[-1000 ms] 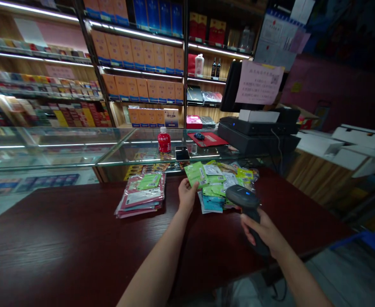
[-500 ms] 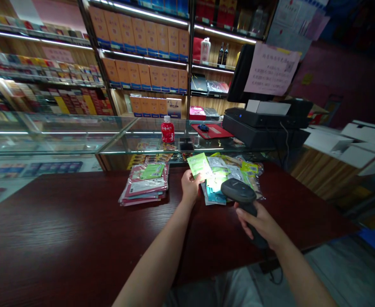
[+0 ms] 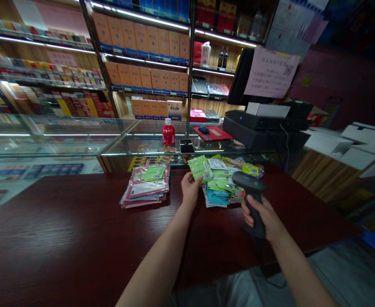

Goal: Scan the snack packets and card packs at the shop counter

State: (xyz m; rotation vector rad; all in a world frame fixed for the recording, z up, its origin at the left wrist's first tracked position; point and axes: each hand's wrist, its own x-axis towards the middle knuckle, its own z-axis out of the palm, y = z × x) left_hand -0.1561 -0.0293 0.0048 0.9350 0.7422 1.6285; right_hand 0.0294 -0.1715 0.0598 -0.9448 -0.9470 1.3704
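My left hand pinches a small green packet and holds it just above the dark red table. My right hand is wrapped round the grip of a black barcode scanner, whose head points left toward the packet. Directly behind both lies a loose heap of green, blue and clear packets. A neat stack of pink and green packets rests to the left of my left hand.
A glass display counter runs behind the table, carrying a red drink bottle, a phone and a red mouse pad. A black till with a monitor stands at the right. Stocked shelves line the back wall.
The scanner has swung from tilted forward over the heap to more upright and slightly right. My left hand still holds the green packet, a little higher in view. The scanner's light on the heap is gone.
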